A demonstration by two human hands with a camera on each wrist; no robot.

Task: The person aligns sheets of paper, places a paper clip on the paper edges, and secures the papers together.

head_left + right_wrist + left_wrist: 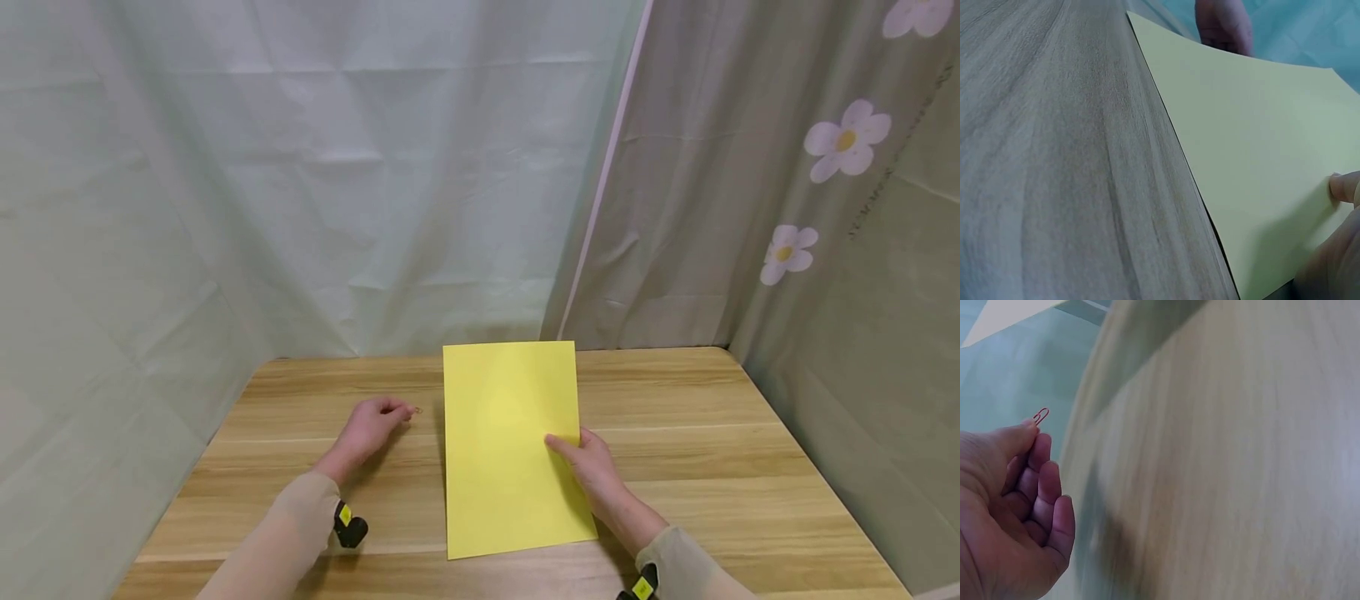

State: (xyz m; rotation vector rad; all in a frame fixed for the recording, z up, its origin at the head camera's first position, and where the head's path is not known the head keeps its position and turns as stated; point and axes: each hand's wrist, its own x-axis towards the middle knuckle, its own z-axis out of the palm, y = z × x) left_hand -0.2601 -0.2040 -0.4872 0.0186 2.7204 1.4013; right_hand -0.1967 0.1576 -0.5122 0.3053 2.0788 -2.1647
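A small red paper clip [1042, 415] sticks out from between the thumb and forefinger of my left hand [377, 423], its looped end pointing away. The other fingers of that hand [1025, 506] curl loosely below. To the right, my right hand [596, 471] grips the long right edge of a yellow sheet of paper [506, 492], thumb on the face and fingers behind it. In the right wrist view the sheet [1247, 131] bows slightly, and the thumb [1342, 187] presses on it. The left hand is left of the sheet, apart from it.
A wooden table [705, 433] lies under both hands. Behind it hangs a pale curtain [360, 183], with a grey flowered curtain [690, 208] on the right. Each sleeve carries a black wrist camera, such as the left wrist camera [350, 528].
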